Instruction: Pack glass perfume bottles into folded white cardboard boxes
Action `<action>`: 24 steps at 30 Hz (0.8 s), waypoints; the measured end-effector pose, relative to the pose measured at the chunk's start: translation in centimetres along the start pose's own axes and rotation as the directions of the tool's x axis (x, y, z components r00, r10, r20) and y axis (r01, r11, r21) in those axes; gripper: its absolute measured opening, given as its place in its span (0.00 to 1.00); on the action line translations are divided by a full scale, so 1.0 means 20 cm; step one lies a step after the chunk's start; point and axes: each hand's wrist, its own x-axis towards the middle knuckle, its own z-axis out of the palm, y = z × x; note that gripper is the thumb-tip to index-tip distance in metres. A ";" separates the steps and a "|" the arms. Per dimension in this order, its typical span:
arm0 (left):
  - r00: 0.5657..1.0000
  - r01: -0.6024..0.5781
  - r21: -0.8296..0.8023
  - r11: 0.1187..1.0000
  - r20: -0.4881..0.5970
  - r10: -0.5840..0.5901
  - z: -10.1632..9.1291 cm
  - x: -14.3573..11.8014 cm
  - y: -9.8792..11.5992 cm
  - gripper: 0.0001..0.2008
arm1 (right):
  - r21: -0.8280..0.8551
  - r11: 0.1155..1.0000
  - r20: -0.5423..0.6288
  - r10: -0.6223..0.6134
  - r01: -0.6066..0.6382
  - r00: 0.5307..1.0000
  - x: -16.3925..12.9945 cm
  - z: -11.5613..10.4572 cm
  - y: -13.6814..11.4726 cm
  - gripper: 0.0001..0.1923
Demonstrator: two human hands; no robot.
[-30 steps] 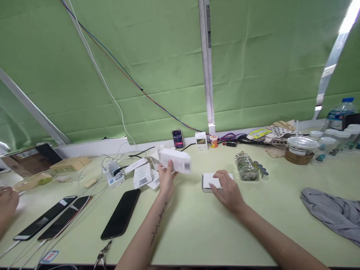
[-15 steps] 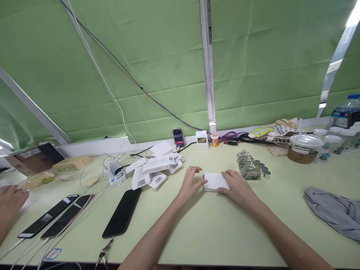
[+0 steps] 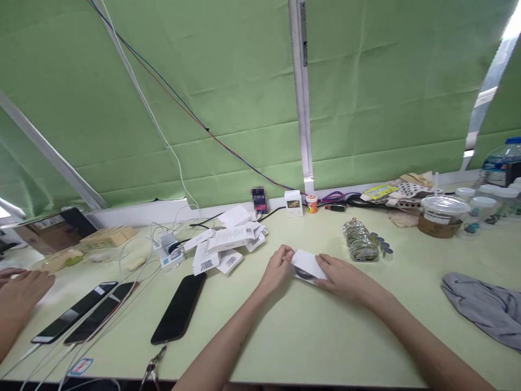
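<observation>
Right now your left hand [image 3: 277, 266] and your right hand [image 3: 342, 274] both grip a small white box [image 3: 308, 263] near the middle of the desk [image 3: 293, 336]. Your left fingers curl and pinch the box's left end; your right fingers close over its right side. The box is tilted up off the desk, its near edge raised, and something dark and round shows at its lower opening, though you cannot tell what it is.

To the left of your left hand lies a heap of white cartons [image 3: 228, 241] with barcode labels, well apart from the box. Nearer to you on that side a black phone [image 3: 179, 307] lies face up, and two more phones [image 3: 85, 310] lie side by side further left with cables running to them. A white charger [image 3: 167, 251] sits beside the heap.

To the right of the box, near it but not touching, a clear bottle [image 3: 358, 241] lies on its side with small round caps [image 3: 381, 247] just beside it. A lidded plastic cup [image 3: 440, 214] stands further right, and a grey cloth [image 3: 484, 307] lies at the right edge.

At the far left another person's hand [image 3: 22, 290] rests flat on the desk.
</observation>
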 end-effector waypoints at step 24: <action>0.971 -0.222 -0.078 0.972 0.076 0.228 -0.17 0.00 0.12 0.34 | 0.195 0.959 -0.265 0.252 -0.204 0.931 0.20 -0.02 0.02 0.14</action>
